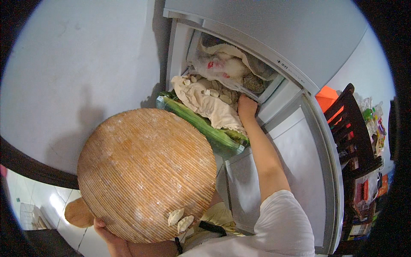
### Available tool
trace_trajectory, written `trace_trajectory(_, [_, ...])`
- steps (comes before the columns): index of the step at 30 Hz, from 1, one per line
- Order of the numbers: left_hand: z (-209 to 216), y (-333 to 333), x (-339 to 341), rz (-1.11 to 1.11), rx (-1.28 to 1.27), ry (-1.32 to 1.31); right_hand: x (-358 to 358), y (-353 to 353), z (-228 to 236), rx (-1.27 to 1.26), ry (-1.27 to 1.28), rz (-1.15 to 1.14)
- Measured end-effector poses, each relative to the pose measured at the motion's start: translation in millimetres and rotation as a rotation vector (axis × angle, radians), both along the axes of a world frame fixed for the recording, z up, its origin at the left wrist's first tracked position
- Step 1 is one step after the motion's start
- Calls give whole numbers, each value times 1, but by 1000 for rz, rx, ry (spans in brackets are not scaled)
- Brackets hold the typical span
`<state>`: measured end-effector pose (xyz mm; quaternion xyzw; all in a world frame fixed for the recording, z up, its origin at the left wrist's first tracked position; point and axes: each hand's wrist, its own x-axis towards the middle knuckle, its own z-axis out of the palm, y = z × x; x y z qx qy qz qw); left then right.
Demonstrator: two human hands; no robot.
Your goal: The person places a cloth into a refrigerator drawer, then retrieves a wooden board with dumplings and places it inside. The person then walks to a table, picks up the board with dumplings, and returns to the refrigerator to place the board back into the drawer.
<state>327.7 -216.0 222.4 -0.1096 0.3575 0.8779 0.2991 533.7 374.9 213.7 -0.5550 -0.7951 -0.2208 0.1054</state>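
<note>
Tray (145, 162), clamped at rim by L hand (108, 235), should be kept level so 2 dumplings (185, 223) aren't spilt; R hand (247, 107) is set beside dumpling pile (216, 91); grip hidden, can't tell.

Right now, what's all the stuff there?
Tray: one, brown, in front
Dumplings: two, pale, on tray
More dumplings: several, pale, on cloth
Cloth: one, cream, in drawer
Drawer: one, clear, in fridge
Greens: count unclear, green, in drawer
Bags: count unclear, whitish, behind cloth
Fridge: one, grey, open, ahead
Chair: one, dark, right
Packets: many, mixed colours, right
Wall: one, white, left
Unclear thing: one, brown, lower left
Sleeve: one, white, right arm
Left hand: one, bare, on tray rim
Right hand: one, bare, beside dumplings
</note>
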Motion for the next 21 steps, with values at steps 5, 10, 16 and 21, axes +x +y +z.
trace_trajectory(5, [-4,-3,2,55,-43,53,10,8,-2,144,-109,78])
trace_trajectory(10, [-8,-14,-1,11,-25,89,-22,-152,107,-721,638,679])
trace_trajectory(16, [15,3,5,31,-46,20,-26,-307,118,-1365,117,1666])
trace_trajectory(21, [18,7,11,114,-32,2,-30,-328,104,-1240,53,1708])
